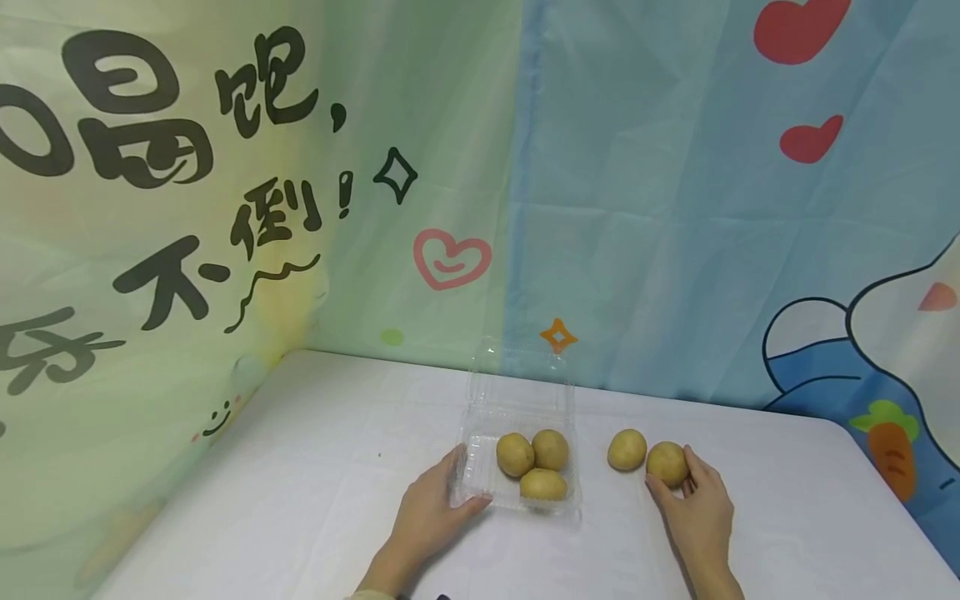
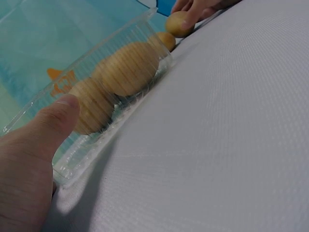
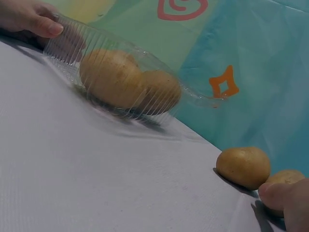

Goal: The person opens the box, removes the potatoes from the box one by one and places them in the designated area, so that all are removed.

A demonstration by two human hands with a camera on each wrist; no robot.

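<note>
A clear plastic clamshell box [image 1: 483,475] stands on the table with its lid raised at the back. Inside it lie three potatoes [image 1: 515,455], grouped toward the right. My left hand [image 1: 431,504] grips the box at its left front corner, thumb on the front wall, as the left wrist view shows. To the right of the box, a loose potato [image 1: 627,450] rests on the table. Beside it, my right hand [image 1: 699,504] holds another potato [image 1: 667,464] between thumb and fingers, low at the table surface. In the right wrist view my thumb [image 3: 275,195] covers part of that potato.
A white cloth covers the table [image 1: 300,467]. Behind it hangs a printed curtain [image 1: 622,208] with hearts and lettering, close to the table's back edge. The raised lid [image 1: 521,383] stands near that curtain.
</note>
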